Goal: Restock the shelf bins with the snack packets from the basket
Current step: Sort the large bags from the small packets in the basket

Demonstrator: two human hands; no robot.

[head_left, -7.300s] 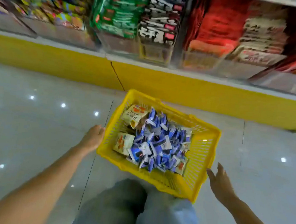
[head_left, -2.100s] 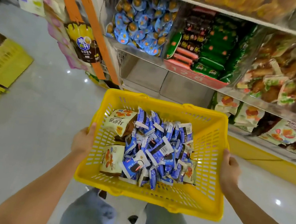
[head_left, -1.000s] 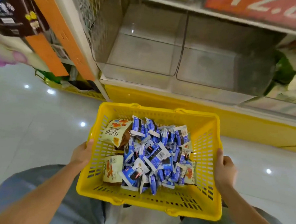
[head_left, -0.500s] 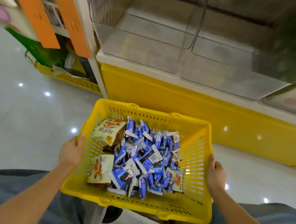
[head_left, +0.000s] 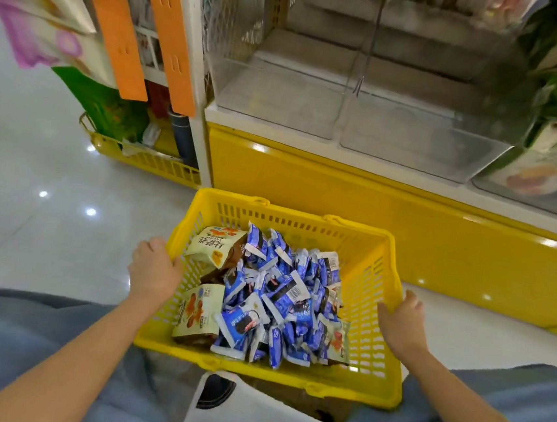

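A yellow plastic basket (head_left: pixel 375 267) sits low in front of me, between my knees. A heap of small blue snack packets (head_left: pixel 282 299) fills its middle and right side. Two larger cream packets (head_left: pixel 214 247) lie along its left wall. My left hand (head_left: pixel 154 270) grips the left rim, thumb inside. On the opposite rim my right hand (head_left: pixel 403 316) holds on, thumb over the edge. Two clear shelf bins, the left bin (head_left: pixel 280 102) and the right bin (head_left: pixel 423 139), stand empty on the lowest shelf just beyond the basket.
A yellow shelf base (head_left: pixel 339 196) runs under the bins. Further right, a bin (head_left: pixel 546 168) holds cream and green packets. Orange strips (head_left: pixel 117 35) hang at the shelf end above a yellow floor rack (head_left: pixel 146 160). A white object (head_left: pixel 250 415) lies under the basket.
The basket, held at both rims throughout, has come down lower in front of the empty bins. My view has dropped and my knees now flank it.
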